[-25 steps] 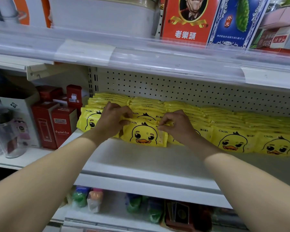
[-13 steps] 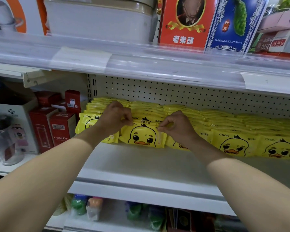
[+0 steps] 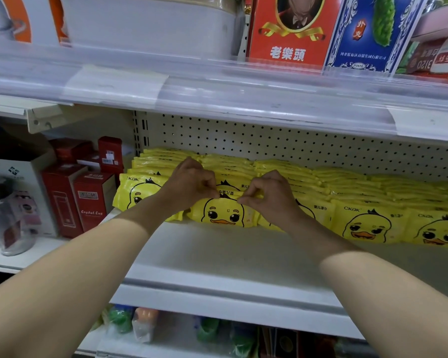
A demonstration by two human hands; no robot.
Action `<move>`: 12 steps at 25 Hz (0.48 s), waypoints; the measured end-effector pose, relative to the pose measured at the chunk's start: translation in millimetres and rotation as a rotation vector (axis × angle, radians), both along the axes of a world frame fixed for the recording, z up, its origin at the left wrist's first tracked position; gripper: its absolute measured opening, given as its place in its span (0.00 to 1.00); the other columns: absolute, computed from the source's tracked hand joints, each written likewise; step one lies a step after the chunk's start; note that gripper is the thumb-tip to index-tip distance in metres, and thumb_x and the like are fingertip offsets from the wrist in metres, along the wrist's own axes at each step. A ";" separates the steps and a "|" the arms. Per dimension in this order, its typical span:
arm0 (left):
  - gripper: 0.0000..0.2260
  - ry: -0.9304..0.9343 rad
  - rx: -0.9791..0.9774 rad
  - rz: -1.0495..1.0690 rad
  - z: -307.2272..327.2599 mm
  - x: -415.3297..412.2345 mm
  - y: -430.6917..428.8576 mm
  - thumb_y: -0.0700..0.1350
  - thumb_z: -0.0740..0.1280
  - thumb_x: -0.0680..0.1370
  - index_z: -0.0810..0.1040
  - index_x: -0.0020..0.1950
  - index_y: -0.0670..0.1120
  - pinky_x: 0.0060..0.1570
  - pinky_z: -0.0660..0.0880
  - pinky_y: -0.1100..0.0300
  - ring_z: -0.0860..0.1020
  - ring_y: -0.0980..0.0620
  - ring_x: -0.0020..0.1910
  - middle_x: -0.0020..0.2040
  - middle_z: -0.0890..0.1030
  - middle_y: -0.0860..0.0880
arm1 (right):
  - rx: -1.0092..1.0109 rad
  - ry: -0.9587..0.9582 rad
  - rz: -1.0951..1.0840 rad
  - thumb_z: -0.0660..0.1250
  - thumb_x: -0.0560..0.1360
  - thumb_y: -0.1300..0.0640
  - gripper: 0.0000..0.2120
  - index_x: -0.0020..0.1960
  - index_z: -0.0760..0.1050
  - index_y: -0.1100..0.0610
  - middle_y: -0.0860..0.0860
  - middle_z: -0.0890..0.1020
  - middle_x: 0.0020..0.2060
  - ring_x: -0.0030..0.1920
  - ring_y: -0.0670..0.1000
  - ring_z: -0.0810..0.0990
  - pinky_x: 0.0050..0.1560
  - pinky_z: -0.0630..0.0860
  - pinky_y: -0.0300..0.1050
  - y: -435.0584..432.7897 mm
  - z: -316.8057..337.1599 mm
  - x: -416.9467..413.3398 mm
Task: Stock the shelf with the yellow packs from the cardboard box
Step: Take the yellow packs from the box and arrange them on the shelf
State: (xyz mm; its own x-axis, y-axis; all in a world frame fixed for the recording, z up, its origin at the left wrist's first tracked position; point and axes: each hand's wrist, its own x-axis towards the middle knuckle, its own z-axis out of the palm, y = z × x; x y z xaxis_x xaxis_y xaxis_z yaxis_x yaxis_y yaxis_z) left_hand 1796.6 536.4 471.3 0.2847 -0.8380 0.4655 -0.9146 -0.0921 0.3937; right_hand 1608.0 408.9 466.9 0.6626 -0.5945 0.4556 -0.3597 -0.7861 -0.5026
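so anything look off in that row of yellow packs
Only the front pack: its top looks folded forward, so it sits lower than the neighbouring packs. The left hand and right hand pinch that fold.

Yellow packs (image 3: 224, 214) glossy plastic film; shelf (image 3: 217, 257) matt painted metal.

I see a white shelf (image 3: 217, 257) carrying rows of yellow packs (image 3: 367, 226), with red boxes (image 3: 93, 200) beside them.

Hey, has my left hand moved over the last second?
Yes. The left hand slid right along the front yellow pack, toward the right hand, judged against the red Crystal Cup box.
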 end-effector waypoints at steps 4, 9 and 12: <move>0.09 -0.116 -0.084 0.114 1.4 -4.3 -5.9 0.51 0.76 0.70 0.84 0.45 0.47 0.60 0.59 0.59 0.68 0.48 0.63 0.47 0.76 0.47 | -0.052 -0.009 -0.095 0.79 0.67 0.49 0.09 0.39 0.82 0.51 0.50 0.71 0.44 0.54 0.53 0.73 0.61 0.68 0.46 -4.6 -0.6 7.4; 0.17 -0.183 -0.100 0.107 -0.3 -4.3 -2.7 0.55 0.77 0.67 0.82 0.50 0.48 0.67 0.61 0.55 0.67 0.48 0.63 0.50 0.77 0.49 | -0.281 -0.021 -0.081 0.78 0.66 0.46 0.15 0.46 0.81 0.54 0.41 0.72 0.38 0.57 0.55 0.73 0.63 0.65 0.49 5.5 -6.6 8.1; 0.43 -0.311 0.051 0.079 0.6 2.5 -0.4 0.66 0.76 0.58 0.71 0.68 0.50 0.74 0.50 0.53 0.61 0.47 0.72 0.67 0.72 0.50 | -0.339 0.202 -0.070 0.77 0.59 0.32 0.43 0.67 0.71 0.52 0.50 0.76 0.64 0.73 0.56 0.63 0.75 0.55 0.55 9.4 -8.5 12.5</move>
State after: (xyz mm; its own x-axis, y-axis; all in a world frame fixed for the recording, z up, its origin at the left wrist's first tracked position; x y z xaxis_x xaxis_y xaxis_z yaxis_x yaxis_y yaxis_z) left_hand 1799.1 536.0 472.0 0.2006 -0.8436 0.4981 -0.9796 -0.1800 0.0895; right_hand 1620.5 418.3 458.4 0.7219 -0.4799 0.4985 -0.4836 -0.8652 -0.1327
